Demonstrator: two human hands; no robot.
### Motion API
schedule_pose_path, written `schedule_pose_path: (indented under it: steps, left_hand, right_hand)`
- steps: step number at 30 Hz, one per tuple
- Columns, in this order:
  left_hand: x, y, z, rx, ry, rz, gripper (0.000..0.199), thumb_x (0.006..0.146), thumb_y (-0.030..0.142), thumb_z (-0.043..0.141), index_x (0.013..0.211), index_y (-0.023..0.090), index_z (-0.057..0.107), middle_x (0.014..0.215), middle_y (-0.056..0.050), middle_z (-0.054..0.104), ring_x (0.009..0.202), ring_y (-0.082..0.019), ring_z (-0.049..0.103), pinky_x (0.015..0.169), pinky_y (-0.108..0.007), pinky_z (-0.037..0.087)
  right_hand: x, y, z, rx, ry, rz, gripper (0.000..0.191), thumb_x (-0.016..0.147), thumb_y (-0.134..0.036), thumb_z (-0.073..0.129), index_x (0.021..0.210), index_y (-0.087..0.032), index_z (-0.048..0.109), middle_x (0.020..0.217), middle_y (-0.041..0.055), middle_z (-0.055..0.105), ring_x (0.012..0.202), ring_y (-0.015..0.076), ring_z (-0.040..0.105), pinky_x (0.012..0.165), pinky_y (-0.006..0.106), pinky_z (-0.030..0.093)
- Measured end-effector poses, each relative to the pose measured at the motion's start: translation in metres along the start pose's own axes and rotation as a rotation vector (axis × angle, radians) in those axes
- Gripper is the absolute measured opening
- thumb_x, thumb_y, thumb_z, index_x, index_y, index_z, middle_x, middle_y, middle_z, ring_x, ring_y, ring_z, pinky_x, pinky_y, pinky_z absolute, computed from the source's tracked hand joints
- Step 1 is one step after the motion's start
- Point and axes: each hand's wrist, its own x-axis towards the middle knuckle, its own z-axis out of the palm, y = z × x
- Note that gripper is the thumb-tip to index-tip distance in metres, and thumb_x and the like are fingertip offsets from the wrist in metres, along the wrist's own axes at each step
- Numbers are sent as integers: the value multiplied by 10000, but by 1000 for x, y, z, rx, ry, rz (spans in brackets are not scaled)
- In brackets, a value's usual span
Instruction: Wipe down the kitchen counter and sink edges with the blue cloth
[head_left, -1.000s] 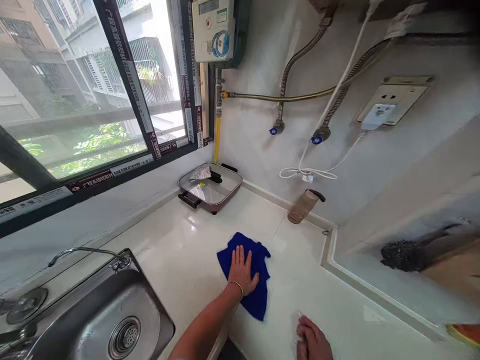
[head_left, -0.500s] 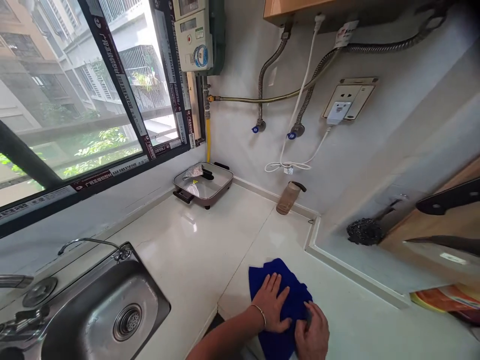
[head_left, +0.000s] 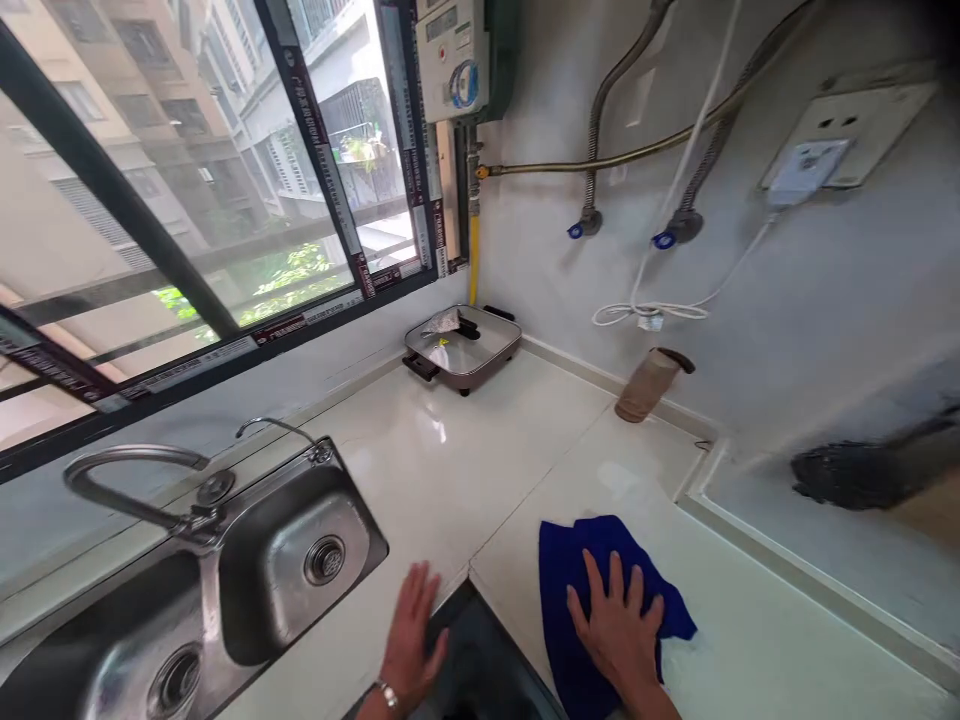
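A dark blue cloth (head_left: 566,620) lies spread and somewhat creased on the white countertop. My right hand (head_left: 619,625) rests palm down on it, fingers spread apart, pressing rather than gripping. Apart from the cloth, to its left, is my left hand (head_left: 412,635), with a metal band at the wrist. Its fingers are stretched out and hold nothing. It is over the counter by the edge of a black glossy panel (head_left: 487,655), between the sink and the cloth.
To the left is a steel double-bowl sink (head_left: 212,600) with a curved faucet (head_left: 135,456). A lidded electric pan (head_left: 465,350) stands in the back corner. A brownish bottle (head_left: 646,388) leans by the wall. At right hangs a black scrubber (head_left: 847,475); hoses and a socket (head_left: 847,120) are above.
My left hand has come off the cloth and moved left. My right hand has gone from the cloth's edge to lying flat upon it. The camera view has shifted, showing more sink.
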Motion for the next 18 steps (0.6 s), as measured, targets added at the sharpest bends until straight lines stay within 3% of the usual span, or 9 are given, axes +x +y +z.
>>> schedule_pose_path:
  steps: [4, 8, 10, 13, 18]
  left_hand:
    - [-95, -60, -42, 279, 200, -315, 660, 924, 280, 462, 1531, 294, 201, 1606, -138, 327, 1505, -316, 245, 1163, -602, 401]
    - [-163, -86, -65, 469, 282, -672, 539, 960, 325, 384, 1490, 241, 336, 1567, -179, 392, 1476, -363, 296, 1128, -652, 402]
    - [-174, -84, -72, 511, 254, -751, 501, 966, 331, 368, 1449, 207, 419, 1561, -190, 399, 1468, -355, 315, 1143, -638, 383]
    - [-168, -73, -76, 543, 201, -745, 478, 971, 303, 355, 1436, 235, 438, 1596, -157, 348, 1482, -307, 297, 1196, -600, 315]
    - [-158, -65, -73, 554, 258, -800, 501, 969, 304, 365, 1469, 267, 373, 1601, -140, 341, 1490, -305, 282, 1203, -635, 273]
  right_hand:
    - [7, 0, -2, -6, 13, -23, 609, 919, -466, 361, 1461, -194, 421, 1533, 255, 346, 1425, 508, 211, 968, 790, 266]
    - [28, 3, 6, -12, 41, -107, 602, 914, -440, 409, 1456, -179, 419, 1518, 252, 367, 1408, 493, 241, 976, 749, 274]
    - [39, 5, 13, -9, 58, -147, 600, 904, -440, 434, 1449, -190, 427, 1501, 240, 396, 1383, 481, 283, 972, 723, 285]
    - [48, 6, 22, 13, 71, -163, 580, 894, -409, 447, 1430, -187, 454, 1482, 234, 424, 1369, 476, 307, 969, 715, 290]
    - [46, -1, 25, 46, 69, -140, 566, 895, -379, 405, 1423, -184, 464, 1459, 241, 448, 1364, 481, 325, 953, 732, 301]
